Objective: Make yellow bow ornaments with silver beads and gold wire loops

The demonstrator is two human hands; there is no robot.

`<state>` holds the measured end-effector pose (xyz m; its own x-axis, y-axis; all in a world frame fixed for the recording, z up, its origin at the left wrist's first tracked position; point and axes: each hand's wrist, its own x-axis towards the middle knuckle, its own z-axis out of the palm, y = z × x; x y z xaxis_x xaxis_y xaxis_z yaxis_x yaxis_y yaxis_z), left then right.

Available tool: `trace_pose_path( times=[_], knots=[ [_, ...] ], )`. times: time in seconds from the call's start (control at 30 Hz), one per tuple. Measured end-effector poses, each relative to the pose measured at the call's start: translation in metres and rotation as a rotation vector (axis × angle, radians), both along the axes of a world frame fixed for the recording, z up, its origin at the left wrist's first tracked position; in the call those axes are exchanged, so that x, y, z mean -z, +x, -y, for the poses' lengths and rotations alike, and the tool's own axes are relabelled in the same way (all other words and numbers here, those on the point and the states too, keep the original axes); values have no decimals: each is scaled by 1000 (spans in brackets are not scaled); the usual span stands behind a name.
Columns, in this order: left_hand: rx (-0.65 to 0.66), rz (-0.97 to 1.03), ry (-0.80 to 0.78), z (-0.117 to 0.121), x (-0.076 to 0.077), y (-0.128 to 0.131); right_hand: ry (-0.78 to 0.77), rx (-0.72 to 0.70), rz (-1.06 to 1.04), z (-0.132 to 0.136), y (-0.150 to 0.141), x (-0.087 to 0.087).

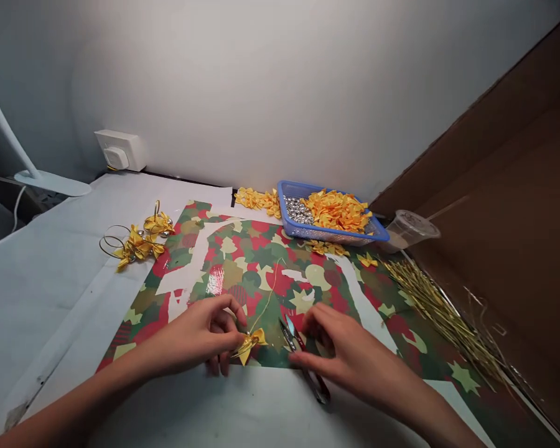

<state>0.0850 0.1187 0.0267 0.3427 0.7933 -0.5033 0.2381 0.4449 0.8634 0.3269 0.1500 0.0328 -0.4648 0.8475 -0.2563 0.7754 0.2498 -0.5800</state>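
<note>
**Yellow fabric bow (246,351), in left hand (198,336)**

Position: at the fingertips, left end pinched between thumb and fingers, petals projecting rightward; thin pale cord (275,278) extends beyond.

Right hand (343,348): fingers half-curled over silver-bladed thread snips (289,340); cannot tell whether gripping.

Beneath: red-and-green patterned sheet (242,249), white-covered table (42,261).

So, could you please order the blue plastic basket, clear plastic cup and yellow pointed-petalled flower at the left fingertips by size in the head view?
Largest: blue plastic basket
Next: clear plastic cup
Smallest: yellow flower
</note>
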Motion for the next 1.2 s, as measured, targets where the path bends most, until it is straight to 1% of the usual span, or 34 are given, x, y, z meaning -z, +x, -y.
trace_pose_path(
  times=[0.03,0.1,0.2,0.27,0.33,0.4,0.47,0.57,0.63,0.67,0.8,0.87,0.93,1.0,1.1,1.2],
  knots=[
    [25,-19,25,0,-1,1,-59,-9,30,6,3,-1],
    [86,-107,152,2,-4,2,-113,2,53,13,9,1],
    [163,-311,431,4,-5,4,-101,5,24,12,21,7],
    [191,-397,565,5,-5,4,-91,0,-20,8,29,10],
    [192,-416,641,6,-5,4,-105,15,-79,5,35,10],
    [188,-383,679,7,-5,4,-147,37,-145,1,38,7],
    [210,-337,722,8,-6,3,-233,73,-220,-4,39,4],
    [317,-351,805,6,-9,-1,-472,141,-362,-13,37,2],
    [365,-412,825,3,-11,-4,-615,159,-483,-19,34,3],
    [376,-433,824,2,-12,-5,-659,160,-546,-22,31,5],
    [423,-404,808,-1,-9,-7,-719,245,-715,-29,18,15],
    [438,-389,811,-1,-6,-7,-705,270,-778,-30,9,18],
    [420,-419,828,0,-4,-6,-674,259,-820,-27,1,19],
    [393,-472,838,0,-5,-7,-629,241,-801,-22,-5,18],
    [363,-503,831,-1,-8,-10,-541,162,-727,-12,-9,14],
    [360,-465,815,-2,-10,-12,-499,40,-651,-2,-13,13]
  ],
)
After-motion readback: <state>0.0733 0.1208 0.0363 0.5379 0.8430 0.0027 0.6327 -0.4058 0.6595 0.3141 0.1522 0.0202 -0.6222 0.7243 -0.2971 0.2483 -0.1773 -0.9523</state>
